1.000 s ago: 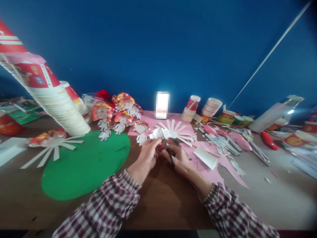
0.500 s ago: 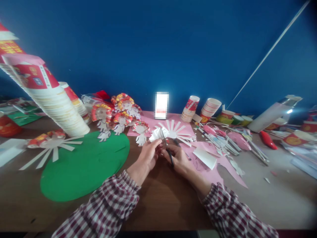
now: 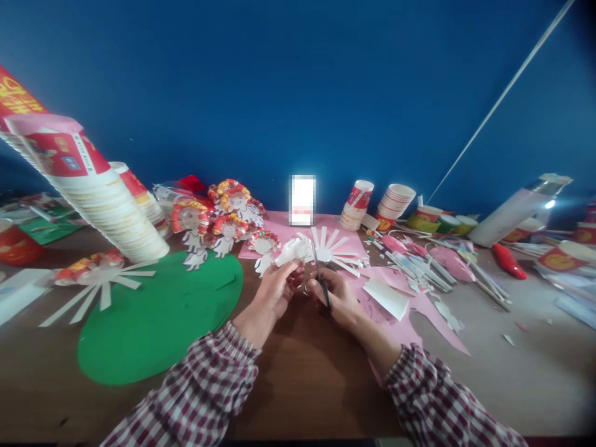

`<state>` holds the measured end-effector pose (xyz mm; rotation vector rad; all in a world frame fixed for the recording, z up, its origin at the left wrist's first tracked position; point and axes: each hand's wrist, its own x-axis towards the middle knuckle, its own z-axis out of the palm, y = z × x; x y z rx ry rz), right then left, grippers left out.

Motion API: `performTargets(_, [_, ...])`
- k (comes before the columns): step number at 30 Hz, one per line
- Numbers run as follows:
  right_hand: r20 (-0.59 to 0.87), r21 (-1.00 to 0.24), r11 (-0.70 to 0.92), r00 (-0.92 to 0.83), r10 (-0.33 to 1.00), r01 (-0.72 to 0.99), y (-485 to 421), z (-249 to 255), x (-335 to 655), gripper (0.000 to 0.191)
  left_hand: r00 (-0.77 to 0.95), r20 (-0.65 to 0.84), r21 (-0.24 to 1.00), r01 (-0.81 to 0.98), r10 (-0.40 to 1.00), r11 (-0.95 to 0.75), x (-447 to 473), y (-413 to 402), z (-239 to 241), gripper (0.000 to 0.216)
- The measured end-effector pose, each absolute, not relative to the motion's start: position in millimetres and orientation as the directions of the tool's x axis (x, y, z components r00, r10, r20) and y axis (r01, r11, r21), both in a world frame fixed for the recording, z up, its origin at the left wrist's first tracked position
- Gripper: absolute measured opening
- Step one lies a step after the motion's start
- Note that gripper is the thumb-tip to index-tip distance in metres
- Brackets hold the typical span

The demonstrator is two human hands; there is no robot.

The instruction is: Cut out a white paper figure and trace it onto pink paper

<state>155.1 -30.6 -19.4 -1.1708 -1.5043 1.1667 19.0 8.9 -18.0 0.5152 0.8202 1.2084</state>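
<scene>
Between thumb and fingers, my left hand [image 3: 278,284] pinches a small piece of white paper [image 3: 293,251] above the table. My right hand [image 3: 339,297] is closed round the black handles of a pair of scissors [image 3: 325,290]; the blades point up and away, just right of the paper. Behind the scissors lies a white paper disc cut into long strips [image 3: 325,254], on a pink sheet [image 3: 279,227]. Left of the paper stands a white paper doll figure with a coloured ring [image 3: 264,243], partly covered by the paper.
A green paper oval [image 3: 158,316] lies at left, with a fringed paper piece [image 3: 97,276] over its edge. Tall stacked paper cups [image 3: 107,205] lean behind it. More decorated dolls [image 3: 228,230] stand together. Pink paper scraps [image 3: 386,276], pens [image 3: 414,267] and cup stacks [image 3: 395,202] are at right.
My right hand and the scissors have moved slightly right, away from the paper. The white paper has turned a little in my left hand. The whole view has shifted slightly.
</scene>
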Motion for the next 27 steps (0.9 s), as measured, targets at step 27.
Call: performTargets(27, [0.039,-0.920,0.180,-0.377,0.925,0.348,-28.8,-19.6,163.7,0.028,0.089,-0.219,0.740,-0.634,0.972,0.225,-1.8,27.7,-12.7,0.016])
